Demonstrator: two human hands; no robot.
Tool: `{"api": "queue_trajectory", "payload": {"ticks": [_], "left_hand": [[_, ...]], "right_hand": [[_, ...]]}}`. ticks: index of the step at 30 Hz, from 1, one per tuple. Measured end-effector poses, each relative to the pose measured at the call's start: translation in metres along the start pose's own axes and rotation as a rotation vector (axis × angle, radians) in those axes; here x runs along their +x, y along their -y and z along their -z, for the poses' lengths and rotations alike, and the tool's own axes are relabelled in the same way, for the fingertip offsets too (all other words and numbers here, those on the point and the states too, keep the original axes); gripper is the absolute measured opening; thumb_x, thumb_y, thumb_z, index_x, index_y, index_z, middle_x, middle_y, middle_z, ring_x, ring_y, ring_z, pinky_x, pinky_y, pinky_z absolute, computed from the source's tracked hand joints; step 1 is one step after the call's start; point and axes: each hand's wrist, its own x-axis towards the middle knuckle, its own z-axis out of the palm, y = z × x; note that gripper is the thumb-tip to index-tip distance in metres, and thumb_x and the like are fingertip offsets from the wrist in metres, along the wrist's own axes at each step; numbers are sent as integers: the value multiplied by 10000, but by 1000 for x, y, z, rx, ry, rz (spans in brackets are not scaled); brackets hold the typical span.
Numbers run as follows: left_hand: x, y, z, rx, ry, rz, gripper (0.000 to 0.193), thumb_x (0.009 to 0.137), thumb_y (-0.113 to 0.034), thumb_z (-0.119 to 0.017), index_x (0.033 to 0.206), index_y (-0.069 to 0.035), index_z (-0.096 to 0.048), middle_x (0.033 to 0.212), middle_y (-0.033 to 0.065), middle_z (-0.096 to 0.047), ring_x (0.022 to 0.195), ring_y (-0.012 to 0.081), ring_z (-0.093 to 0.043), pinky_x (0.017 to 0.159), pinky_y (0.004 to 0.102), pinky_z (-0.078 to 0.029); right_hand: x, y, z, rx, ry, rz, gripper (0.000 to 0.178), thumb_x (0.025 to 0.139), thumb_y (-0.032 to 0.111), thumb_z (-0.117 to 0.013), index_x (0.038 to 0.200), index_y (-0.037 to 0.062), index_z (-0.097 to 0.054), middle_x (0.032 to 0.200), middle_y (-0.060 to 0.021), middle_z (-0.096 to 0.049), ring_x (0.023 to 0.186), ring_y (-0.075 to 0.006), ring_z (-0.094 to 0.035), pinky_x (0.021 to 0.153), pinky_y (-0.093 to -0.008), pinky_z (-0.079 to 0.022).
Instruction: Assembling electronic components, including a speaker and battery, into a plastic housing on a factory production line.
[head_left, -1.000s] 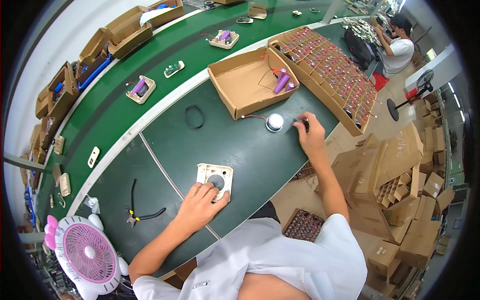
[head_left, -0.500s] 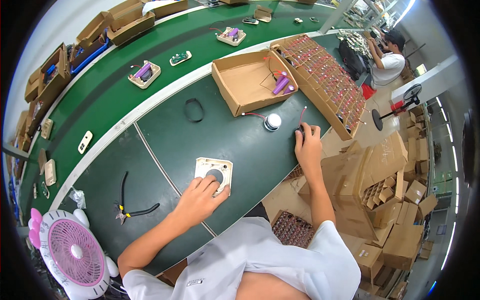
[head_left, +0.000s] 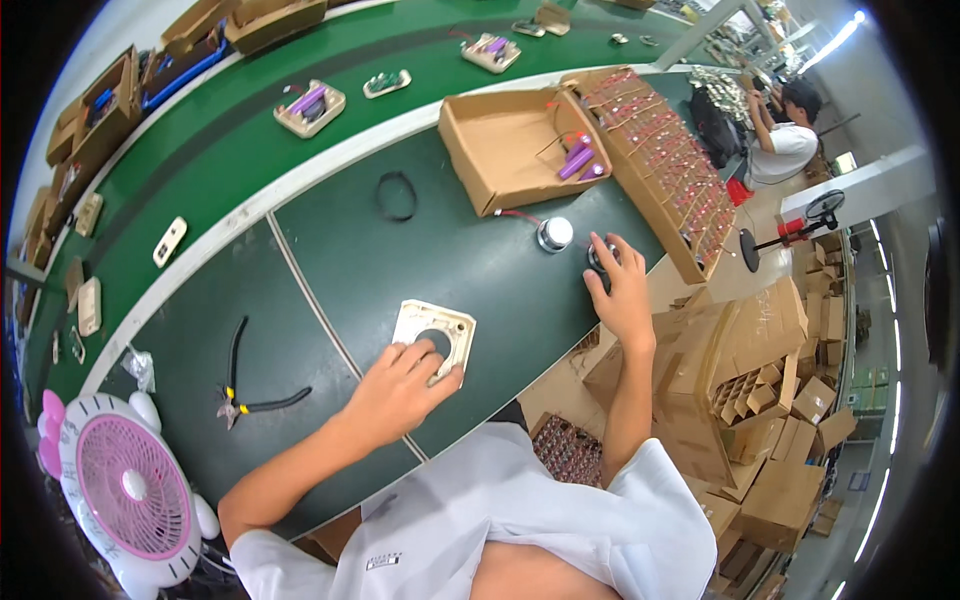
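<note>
My left hand [head_left: 398,392] is closed on the lower left side of a square cream plastic housing [head_left: 462,328] on the green worktop. A dark grey round part [head_left: 436,341] sits inside that housing, partly covered by my fingers. Farther right, my right hand [head_left: 624,292] has its thumb and fingers around a small round speaker [head_left: 601,256] with a dark side, resting at the worktop's right. Just left of it lies another round speaker [head_left: 555,234], its silvery face up and a red wire trailing from it.
Black-handled cutting pliers [head_left: 232,405] and a black band [head_left: 397,196] lie on the worktop. An open cardboard box [head_left: 500,150] holds purple battery cells [head_left: 578,160]; beside it is a tray of wired parts [head_left: 660,150]. A pink-and-white fan [head_left: 135,485] stands left. Housings [head_left: 310,108] sit on the green conveyor.
The view has shifted slightly. The right-hand speaker has come closer to the other speaker, and its raised red wire no longer shows. My left hand stays on the housing.
</note>
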Motion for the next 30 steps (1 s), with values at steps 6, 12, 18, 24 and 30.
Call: {"api": "queue_trajectory", "payload": {"ticks": [6, 12, 18, 24, 30], "left_hand": [[10, 16, 23, -257, -83, 54, 683, 762, -228, -801, 1385, -104, -549, 1333, 124, -552, 1271, 319, -500, 973, 469, -403], [6, 51, 10, -361, 9, 217, 1165, 607, -354, -943, 1556, -94, -318, 1591, 168, -369, 1534, 395, -240, 1135, 564, -290], [2, 64, 7, -468, 28, 145, 1163, 582, -313, -953, 1524, -33, -330, 1591, 107, -391, 1538, 334, -260, 1141, 573, -277], [3, 65, 7, -506, 40, 150, 1447, 534, -350, -980, 1612, -70, -56, 1606, 62, -430, 1477, 276, -401, 1166, 559, -214], [2, 68, 10, -517, 95, 196, 1415, 536, -348, -979, 1615, -102, -98, 1570, 51, -453, 1504, 275, -357, 1171, 586, -211]], "right_hand": [[0, -17, 5, -183, 117, -11, 590, 756, -72, -712, 1327, 62, -649, 1304, -193, -585, 1218, -395, -522, 1046, -457, -448], [0, 93, 44, 122, 47, 10, 537, 721, 7, -803, 1241, 52, -675, 1199, -155, -612, 1104, -367, -579, 972, -438, -481], [-18, 175, -4, 272, 478, 619, 553, 729, 46, -798, 1264, 34, -661, 1208, -116, -594, 1028, -303, -556, 883, -396, -500], [-13, 177, -15, 238, 620, 736, 517, 716, 96, -815, 1216, 24, -703, 1137, -93, -595, 927, -267, -537, 849, -362, -498], [-22, 165, -31, 136, 481, 787, 605, 705, 231, -850, 1278, 112, -697, 1384, -83, -573, 1183, -327, -538, 976, -470, -435]]}}
